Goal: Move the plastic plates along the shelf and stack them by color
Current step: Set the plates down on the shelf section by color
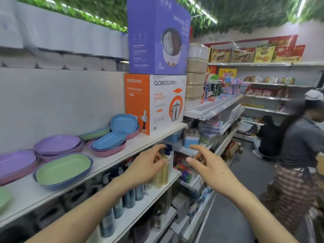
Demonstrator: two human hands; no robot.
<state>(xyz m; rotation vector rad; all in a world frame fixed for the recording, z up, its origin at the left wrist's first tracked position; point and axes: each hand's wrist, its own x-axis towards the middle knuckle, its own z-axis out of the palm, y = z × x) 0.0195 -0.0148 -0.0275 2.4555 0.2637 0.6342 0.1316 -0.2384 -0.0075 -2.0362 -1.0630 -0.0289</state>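
Swing left hand (pixel 149 165) and right hand (pixel 205 163), both empty, loosely curled, apart, left to mixed plates (pixel 108 142) on shelf (pixel 133 148). Pinch green plate (pixel 64 170) by rim, lift clear of blue plate (pixel 70 184) beneath; no dragging.

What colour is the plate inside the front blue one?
The plate is green; head view.

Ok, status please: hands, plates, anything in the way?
Left hand and right hand empty, fingers loosely curled, off the shelf. Plates unsorted: green plate on a blue one, blue plate on pink. Orange box closes the shelf's right end.
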